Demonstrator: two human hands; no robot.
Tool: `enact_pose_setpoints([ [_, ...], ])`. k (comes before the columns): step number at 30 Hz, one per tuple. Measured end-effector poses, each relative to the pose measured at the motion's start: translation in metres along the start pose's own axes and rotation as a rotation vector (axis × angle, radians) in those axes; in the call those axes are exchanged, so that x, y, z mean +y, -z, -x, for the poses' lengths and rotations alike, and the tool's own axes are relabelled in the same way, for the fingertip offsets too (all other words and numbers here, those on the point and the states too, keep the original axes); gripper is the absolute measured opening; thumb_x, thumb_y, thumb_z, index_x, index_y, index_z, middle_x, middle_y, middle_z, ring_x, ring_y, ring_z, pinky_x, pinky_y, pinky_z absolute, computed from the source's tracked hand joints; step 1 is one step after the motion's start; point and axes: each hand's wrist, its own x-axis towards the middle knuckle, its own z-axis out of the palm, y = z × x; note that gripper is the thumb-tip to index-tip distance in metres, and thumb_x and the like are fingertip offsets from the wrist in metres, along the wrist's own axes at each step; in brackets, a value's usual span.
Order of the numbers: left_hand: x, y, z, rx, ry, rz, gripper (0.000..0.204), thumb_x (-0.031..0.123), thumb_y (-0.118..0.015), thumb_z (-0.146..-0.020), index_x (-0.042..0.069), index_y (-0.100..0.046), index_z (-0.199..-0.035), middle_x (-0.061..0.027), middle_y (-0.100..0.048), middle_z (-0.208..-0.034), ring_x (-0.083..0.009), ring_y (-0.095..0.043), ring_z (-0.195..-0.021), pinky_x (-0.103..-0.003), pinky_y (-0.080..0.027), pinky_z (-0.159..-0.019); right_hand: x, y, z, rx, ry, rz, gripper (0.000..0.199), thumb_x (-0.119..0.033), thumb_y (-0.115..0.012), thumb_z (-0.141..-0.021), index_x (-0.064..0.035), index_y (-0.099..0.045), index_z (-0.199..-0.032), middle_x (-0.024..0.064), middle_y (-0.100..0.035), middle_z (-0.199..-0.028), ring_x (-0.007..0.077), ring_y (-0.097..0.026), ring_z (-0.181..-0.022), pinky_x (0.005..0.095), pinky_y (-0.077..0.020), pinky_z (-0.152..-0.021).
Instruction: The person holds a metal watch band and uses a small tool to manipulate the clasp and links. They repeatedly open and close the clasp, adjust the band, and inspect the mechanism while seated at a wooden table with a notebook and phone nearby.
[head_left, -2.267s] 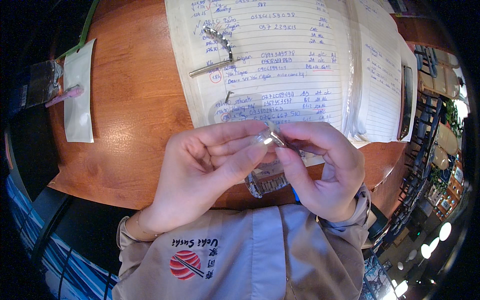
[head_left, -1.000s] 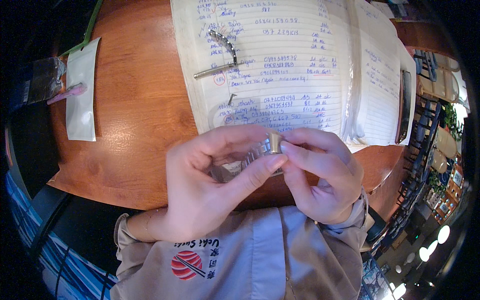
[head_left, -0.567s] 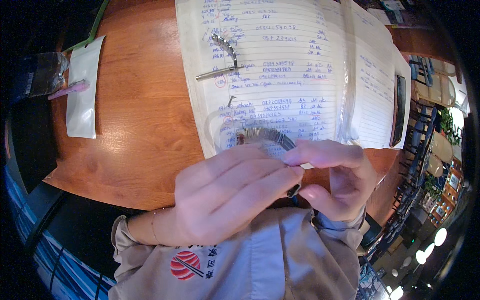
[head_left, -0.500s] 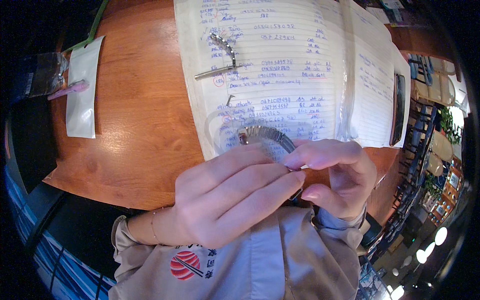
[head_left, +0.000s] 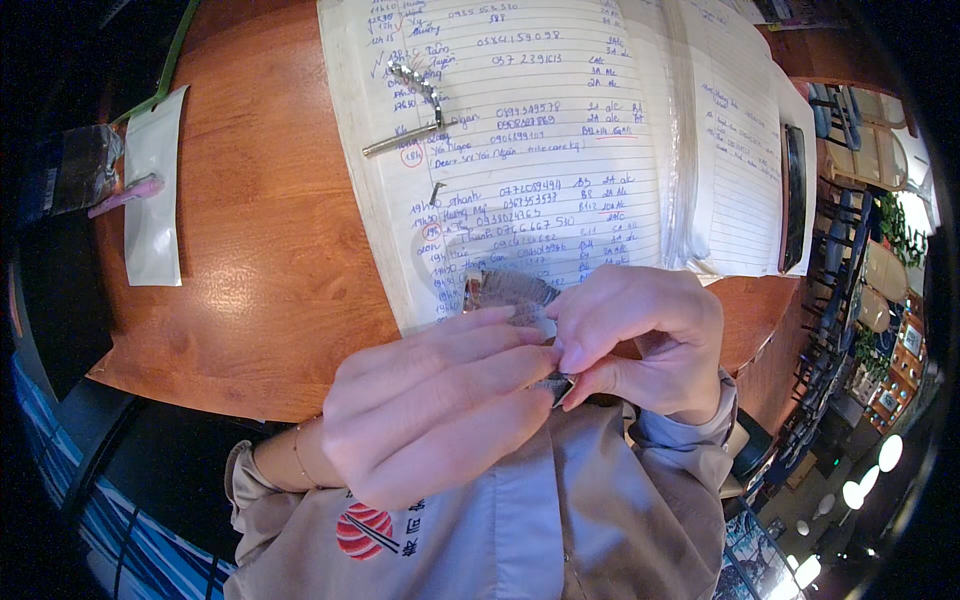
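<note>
A silver metal link watch band [head_left: 520, 287] curves up between my hands above the near edge of an open, handwritten notebook [head_left: 510, 170]. My left hand [head_left: 435, 400] is closed round its left and lower part, covering much of it. At the band's near end, my right hand [head_left: 640, 345] pinches it between thumb and index finger. Whether a watch case is attached is hidden. Lying on the left page are a short loose strip of metal links [head_left: 420, 88], a thin metal rod [head_left: 400, 142] touching its lower end, and a small dark bent piece [head_left: 437, 193].
A white flat pouch [head_left: 155, 225] lies at the wooden table's [head_left: 260, 200] left, with a pink pen-like item [head_left: 125, 195] and a clear plastic bag [head_left: 75, 170] beside it. A dark phone-like slab [head_left: 792, 200] lies by the notebook's right edge. Chairs [head_left: 880, 270] stand farther right.
Both hands have shifted slightly left and lower in view with the watch band. My right thumb and index finger have closed together on its near end. The notebook appears shifted slightly left.
</note>
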Motion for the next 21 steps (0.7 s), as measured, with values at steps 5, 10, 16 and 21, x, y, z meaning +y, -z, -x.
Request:
enact_pose_setpoints([
  [5, -0.002, -0.001, 0.004, 0.001, -0.057, -0.035, 0.014, 0.005, -0.064, -0.067, -0.001, -0.053, -0.073, -0.019, -0.062, -0.079, -0.0284, -0.063, -0.072, -0.038, -0.053, -0.067, 0.002, -0.001, -0.003, 0.005, 0.11, 0.045, 0.02, -0.007, -0.074, -0.06, -0.0049, -0.064, -0.077, 0.0067, -0.061, -0.075, 0.0196, -0.059, -0.068, 0.0275, -0.046, -0.06],
  [10, 0.005, 0.0, 0.001, 0.0, -0.092, -0.169, 0.021, 0.014, -0.064, -0.069, 0.003, -0.047, -0.073, -0.0172, -0.064, -0.083, -0.0291, -0.064, -0.07, -0.04, -0.053, -0.065, 0.002, 0.002, -0.003, -0.021, 0.199, 0.083, 0.024, -0.006, -0.076, -0.057, -0.0035, -0.065, -0.079, 0.0075, -0.06, -0.074, 0.0192, -0.058, -0.066, 0.0274, -0.0458, -0.057],
  [16, 0.007, -0.001, 0.003, 0.064, -0.111, -0.121, 0.022, 0.009, -0.063, -0.071, 0.004, -0.042, -0.073, -0.0173, -0.064, -0.081, -0.0287, -0.064, -0.068, -0.04, -0.053, -0.061, -0.001, 0.008, -0.006, -0.092, 0.38, 0.151, 0.017, -0.005, -0.07, -0.064, -0.0001, -0.065, -0.079, 0.009, -0.06, -0.074, 0.0205, -0.058, -0.066, 0.0297, -0.0465, -0.059],
  [21, 0.013, -0.002, 0.002, 0.069, -0.087, -0.141, 0.015, 0.008, -0.062, -0.072, 0.004, -0.048, -0.076, -0.0149, -0.064, -0.081, -0.0276, -0.064, -0.07, -0.038, -0.053, -0.062, 0.004, 0.009, -0.004, -0.098, 0.533, 0.181, 0.014, -0.007, -0.066, -0.068, 0.0012, -0.064, -0.079, 0.0103, -0.061, -0.077, 0.0202, -0.058, -0.067, 0.0311, -0.0476, -0.061],
])
